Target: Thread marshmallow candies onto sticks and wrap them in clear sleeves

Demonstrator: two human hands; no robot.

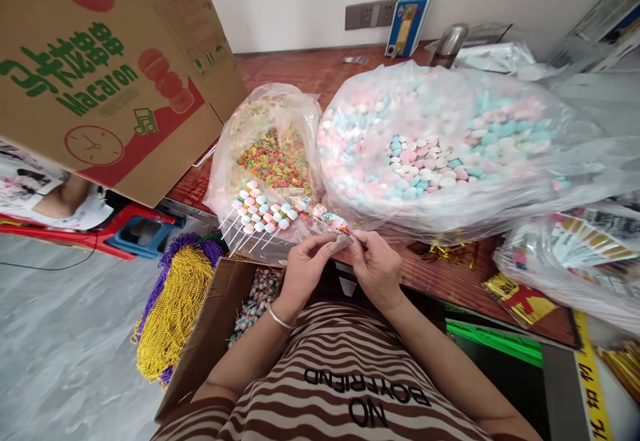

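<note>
Single head-worn view, looking forward and steeply down over the person's striped shirt (345, 374) onto the near edge of the reddish wooden table (450, 281). Close range, hands at frame centre. Wide lens, bent edges; white back wall (300, 1) at top. No second view.
</note>
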